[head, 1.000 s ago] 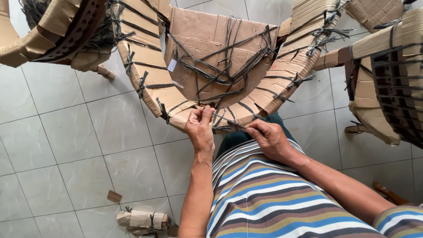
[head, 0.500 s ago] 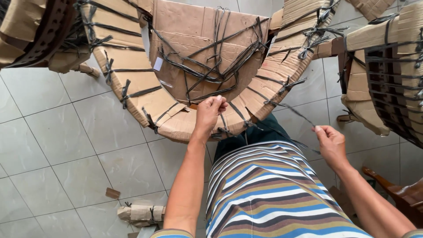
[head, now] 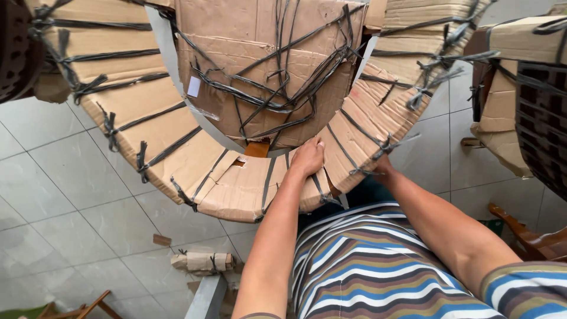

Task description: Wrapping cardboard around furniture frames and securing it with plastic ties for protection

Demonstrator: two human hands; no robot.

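Right hand (head: 384, 167): hidden under cardboard rim (head: 236, 189), fingers unreadable. Left hand (head: 308, 158): fingers together, flat on rim's inner edge. Tiled floor (head: 71, 207) left.

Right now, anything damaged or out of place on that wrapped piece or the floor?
Yes. The curved brown cardboard wrapping tied with black straps has a small torn gap near its inner edge, left of the left hand. A loose cardboard scrap and a small strapped cardboard roll lie on the grey tiled floor.
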